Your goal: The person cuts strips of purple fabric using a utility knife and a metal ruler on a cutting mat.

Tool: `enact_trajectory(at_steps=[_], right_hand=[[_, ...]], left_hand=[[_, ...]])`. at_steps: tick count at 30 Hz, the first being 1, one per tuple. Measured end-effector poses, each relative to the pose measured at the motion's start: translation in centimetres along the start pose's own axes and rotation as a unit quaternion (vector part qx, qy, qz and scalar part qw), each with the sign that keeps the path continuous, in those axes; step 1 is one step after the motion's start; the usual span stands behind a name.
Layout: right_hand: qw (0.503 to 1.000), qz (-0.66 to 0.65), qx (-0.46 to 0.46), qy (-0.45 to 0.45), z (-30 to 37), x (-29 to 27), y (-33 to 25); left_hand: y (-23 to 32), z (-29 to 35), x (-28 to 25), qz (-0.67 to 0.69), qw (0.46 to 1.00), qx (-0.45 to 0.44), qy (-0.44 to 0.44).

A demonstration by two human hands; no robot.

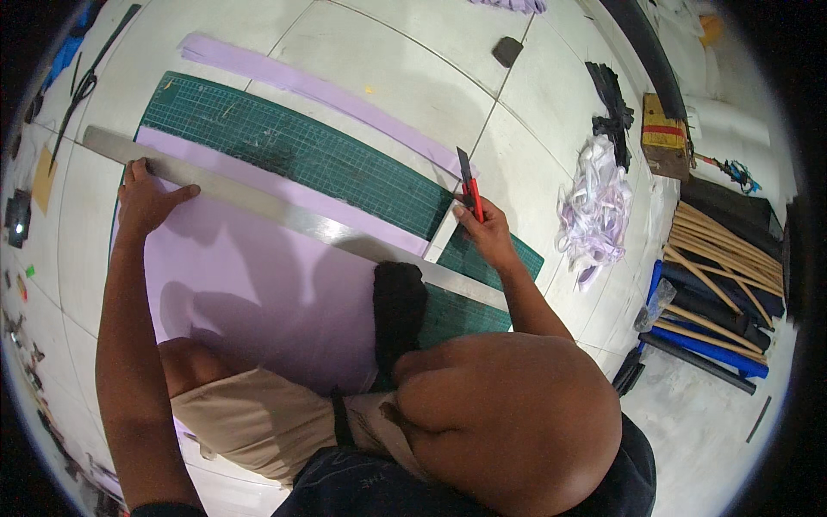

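Note:
Lilac fabric [258, 267] is spread over a green cutting mat [293, 146], under a long metal ruler [319, 226] that slants across it. My left hand [159, 198] presses on the ruler's left end, thumb and fingers spread. In my right hand [487, 228] is a red utility knife [469, 185], its dark blade end pointing away from me. Beneath those fingers, a short pale straight strip [442, 234] stands crosswise to the ruler at the fabric's right edge. My foot in a black sock [399, 297] reaches the ruler's near edge.
A cut lilac strip [319, 90] lies beyond the mat on white floor tiles [388, 52]. Black scissors [82, 86] are at far left. Right of the mat sit a white-lilac scrap pile [594, 207], black straps [610, 103] and several wooden sticks [724, 250].

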State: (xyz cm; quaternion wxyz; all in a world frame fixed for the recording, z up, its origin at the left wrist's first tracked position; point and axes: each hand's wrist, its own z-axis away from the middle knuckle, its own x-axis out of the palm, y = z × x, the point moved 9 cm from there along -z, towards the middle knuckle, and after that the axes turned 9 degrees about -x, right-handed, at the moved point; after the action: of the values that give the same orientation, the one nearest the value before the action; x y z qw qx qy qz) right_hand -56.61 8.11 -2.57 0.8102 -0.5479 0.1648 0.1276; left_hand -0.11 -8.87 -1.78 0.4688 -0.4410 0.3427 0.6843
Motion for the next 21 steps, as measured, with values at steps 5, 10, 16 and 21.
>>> enact_trajectory(at_steps=[5, 10, 16, 21], right_hand=[[1.0, -0.006, 0.026, -0.004, 0.0, 0.3, 0.6], [1.0, -0.013, 0.013, -0.003, 0.0, 0.5, 0.5], [0.999, 0.016, 0.031, -0.005, 0.0, 0.3, 0.5], [0.999, 0.022, 0.032, 0.0, 0.0, 0.2, 1.1]], left_hand=[[-0.5, -0.5, 0.1, -0.015, 1.0, 0.015, 0.014], [-0.3, -0.3, -0.2, -0.011, 0.998, 0.035, 0.044], [-0.2, -0.2, -0.6, -0.01, 0.998, 0.032, 0.058], [-0.4, -0.6, 0.0, -0.008, 0.999, 0.022, 0.03]])
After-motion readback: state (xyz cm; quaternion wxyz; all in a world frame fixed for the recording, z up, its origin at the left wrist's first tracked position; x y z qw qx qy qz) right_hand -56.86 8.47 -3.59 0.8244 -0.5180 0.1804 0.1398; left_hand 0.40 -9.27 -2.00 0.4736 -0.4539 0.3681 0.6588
